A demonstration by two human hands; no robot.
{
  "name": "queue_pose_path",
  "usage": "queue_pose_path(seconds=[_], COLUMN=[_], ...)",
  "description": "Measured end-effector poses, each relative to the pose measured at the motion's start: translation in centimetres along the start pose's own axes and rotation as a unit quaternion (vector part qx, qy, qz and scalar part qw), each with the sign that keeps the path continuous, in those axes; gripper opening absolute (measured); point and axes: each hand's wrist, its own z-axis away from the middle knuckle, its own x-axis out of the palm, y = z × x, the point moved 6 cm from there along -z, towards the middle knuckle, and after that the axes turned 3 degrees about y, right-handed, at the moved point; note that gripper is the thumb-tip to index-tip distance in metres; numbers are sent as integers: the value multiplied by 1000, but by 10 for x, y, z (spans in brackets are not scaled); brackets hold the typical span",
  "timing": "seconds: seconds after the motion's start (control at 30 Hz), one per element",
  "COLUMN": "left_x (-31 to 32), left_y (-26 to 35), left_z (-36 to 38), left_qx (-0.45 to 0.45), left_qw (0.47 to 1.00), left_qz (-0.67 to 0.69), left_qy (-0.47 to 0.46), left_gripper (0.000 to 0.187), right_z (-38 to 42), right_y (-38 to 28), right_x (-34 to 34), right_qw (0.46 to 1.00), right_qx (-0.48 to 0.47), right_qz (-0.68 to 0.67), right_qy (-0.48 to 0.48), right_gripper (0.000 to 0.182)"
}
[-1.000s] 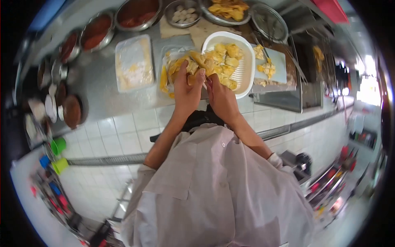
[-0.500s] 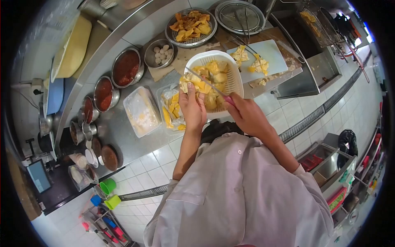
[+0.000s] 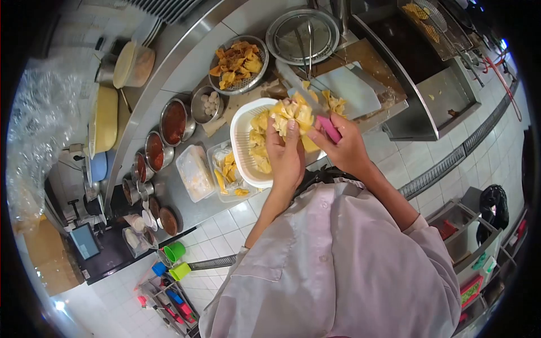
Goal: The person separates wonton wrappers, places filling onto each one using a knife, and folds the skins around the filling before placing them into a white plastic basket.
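My left hand [image 3: 288, 155] has its fingers closed around a yellow wonton [image 3: 294, 115] with ruffled edges, held up over the white basket [image 3: 238, 152]. More yellow wontons [image 3: 259, 138] lie inside that basket. In my right hand [image 3: 348, 143] is a knife by its pink handle [image 3: 328, 129]. The blurred blade points up and left, behind or against the wonton; contact cannot be made out. Yellow wrappers in a clear container [image 3: 227, 172] are left of the basket, beside a white tub [image 3: 195, 173]. A few wontons [image 3: 334, 104] rest by the white cutting board [image 3: 356, 93].
Fried wontons fill a perforated metal tray [image 3: 239, 65] at the back, near a round strainer [image 3: 302, 36] with tongs. Pale balls sit in a steel bowl [image 3: 207, 105]. Bowls of red sauce [image 3: 174, 121] line the counter's left side. A metal fryer [image 3: 417, 73] stands at right.
The view has shifted. Both hands have moved right relative to the basket, with the wonton and knife still held. The knife has turned steeper, its blade now pointing more upward.
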Motion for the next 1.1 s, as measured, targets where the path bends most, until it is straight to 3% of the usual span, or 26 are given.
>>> queue_pose_path(seconds=[0.17,0.37,0.77,0.83,0.87,0.97,1.07,1.1], left_x=[22,44,58,61,64,67,82,79], left_y=[-35,-64,-69,-69,-67,-52,-52,-59], left_z=[-12,-14,-11,-11,-13,-19,-14,-14], left_qx=[-7,-33,27,27,30,47,6,-31], left_qw=[999,999,996,996,996,967,959,949], left_qz=[-45,-24,-23,-11,-63,-243,-239,-263], left_qy=[0,13,83,89,60,-57,-153,-170], left_gripper=[52,49,47,49,49,57,69,83], right_z=[-20,-29,-41,-40,-38,-40,-66,-72], right_y=[-7,17,42,47,49,64,23,25], right_x=[-46,-80,-94,-99,-104,-126,-139,-136], right_qw=[981,994,984,992,992,992,999,995], right_qx=[-179,-82,-69,-109,-127,-6,-9,-38], right_qz=[67,19,56,12,-9,-117,3,35], right_qy=[2,-71,-155,-67,-21,44,-50,-80], right_gripper=[23,21,24,26,27,30,33,32])
